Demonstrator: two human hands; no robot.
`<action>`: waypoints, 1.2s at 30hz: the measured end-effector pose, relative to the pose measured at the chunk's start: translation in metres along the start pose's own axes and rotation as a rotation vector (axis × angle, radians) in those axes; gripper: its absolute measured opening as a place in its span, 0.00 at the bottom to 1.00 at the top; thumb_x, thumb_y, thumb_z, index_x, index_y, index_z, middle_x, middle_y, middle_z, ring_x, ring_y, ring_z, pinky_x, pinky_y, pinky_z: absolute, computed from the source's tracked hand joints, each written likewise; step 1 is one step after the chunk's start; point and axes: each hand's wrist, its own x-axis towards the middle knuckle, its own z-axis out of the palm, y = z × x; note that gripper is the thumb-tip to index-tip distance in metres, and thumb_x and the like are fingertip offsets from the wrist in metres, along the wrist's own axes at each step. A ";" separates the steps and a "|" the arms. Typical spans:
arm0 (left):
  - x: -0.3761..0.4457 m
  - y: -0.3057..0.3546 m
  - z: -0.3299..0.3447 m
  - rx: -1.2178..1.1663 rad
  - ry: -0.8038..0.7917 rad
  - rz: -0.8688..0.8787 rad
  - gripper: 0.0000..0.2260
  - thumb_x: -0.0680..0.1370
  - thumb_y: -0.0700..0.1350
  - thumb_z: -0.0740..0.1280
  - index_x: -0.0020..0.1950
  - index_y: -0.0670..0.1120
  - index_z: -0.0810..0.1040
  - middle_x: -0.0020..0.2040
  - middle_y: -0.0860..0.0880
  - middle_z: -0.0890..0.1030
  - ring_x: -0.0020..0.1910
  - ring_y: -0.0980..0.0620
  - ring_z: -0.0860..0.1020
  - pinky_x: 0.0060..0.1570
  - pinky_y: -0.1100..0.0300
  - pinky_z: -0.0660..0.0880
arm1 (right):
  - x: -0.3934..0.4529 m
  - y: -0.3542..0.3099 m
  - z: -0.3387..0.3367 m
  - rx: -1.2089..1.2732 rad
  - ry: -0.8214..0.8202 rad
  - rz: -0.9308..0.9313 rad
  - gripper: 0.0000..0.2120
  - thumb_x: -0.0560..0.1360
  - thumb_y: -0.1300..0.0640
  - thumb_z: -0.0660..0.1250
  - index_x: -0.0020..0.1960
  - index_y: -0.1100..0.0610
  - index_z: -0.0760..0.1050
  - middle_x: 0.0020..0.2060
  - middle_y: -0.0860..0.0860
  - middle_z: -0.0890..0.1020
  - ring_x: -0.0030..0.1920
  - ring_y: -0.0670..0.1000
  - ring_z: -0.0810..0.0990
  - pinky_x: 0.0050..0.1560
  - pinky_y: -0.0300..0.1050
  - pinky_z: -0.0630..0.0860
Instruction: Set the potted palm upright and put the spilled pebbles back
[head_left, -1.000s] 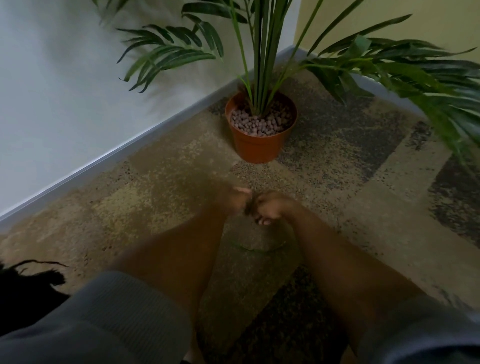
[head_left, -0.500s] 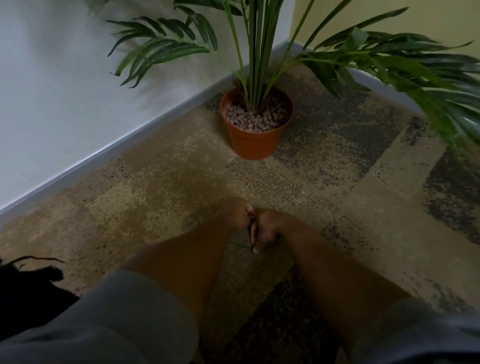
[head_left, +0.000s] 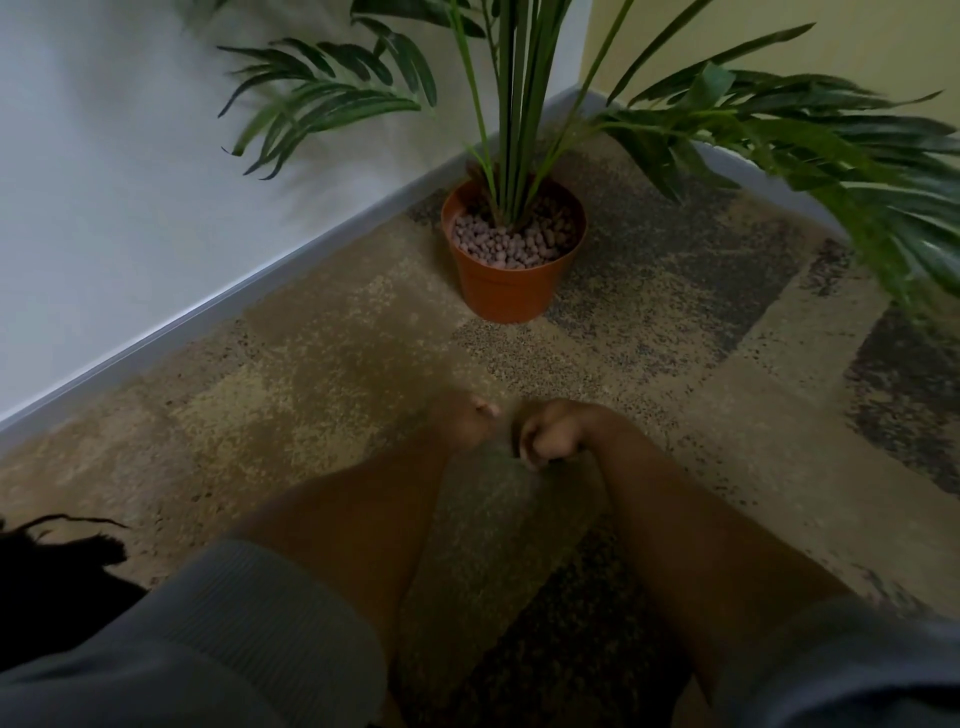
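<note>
The potted palm (head_left: 514, 130) stands upright in an orange plastic pot (head_left: 506, 291) in the corner of the room. Pinkish-grey pebbles (head_left: 511, 244) fill the pot around the stems. No loose pebbles show on the carpet. My left hand (head_left: 462, 421) and my right hand (head_left: 550, 436) hover low over the carpet, well in front of the pot. They are a small gap apart, each curled into a fist. The left one is blurred. Nothing shows inside either fist.
A white wall with a grey skirting board (head_left: 234, 301) runs along the left, and a yellow wall (head_left: 831, 47) stands behind. Long fronds (head_left: 857, 171) hang out to the right. Patterned carpet (head_left: 675, 332) covers the floor. A dark object (head_left: 57, 571) lies at the left edge.
My fists have drawn slightly apart. A thin green leaf that lay on the carpet under my hands is no longer visible. The view has shifted a little.
</note>
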 end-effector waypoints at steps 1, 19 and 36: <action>0.002 0.002 -0.002 -0.158 0.039 -0.076 0.11 0.80 0.46 0.62 0.54 0.41 0.80 0.51 0.43 0.83 0.51 0.46 0.81 0.53 0.54 0.78 | -0.002 0.000 -0.004 0.084 0.051 0.005 0.09 0.72 0.61 0.68 0.48 0.50 0.82 0.52 0.53 0.80 0.51 0.52 0.78 0.51 0.49 0.78; 0.033 0.106 -0.093 -0.943 0.485 0.140 0.05 0.79 0.49 0.64 0.51 0.54 0.80 0.46 0.57 0.81 0.48 0.56 0.79 0.45 0.63 0.76 | -0.013 -0.042 -0.133 1.470 0.590 -0.255 0.05 0.79 0.62 0.62 0.47 0.57 0.76 0.43 0.53 0.79 0.38 0.46 0.77 0.30 0.34 0.74; 0.060 0.141 -0.141 -0.727 0.310 0.066 0.14 0.80 0.36 0.61 0.65 0.41 0.77 0.64 0.42 0.78 0.60 0.48 0.79 0.53 0.62 0.73 | 0.031 -0.058 -0.183 1.384 0.820 -0.110 0.13 0.78 0.65 0.59 0.60 0.63 0.77 0.55 0.55 0.81 0.48 0.50 0.79 0.44 0.43 0.81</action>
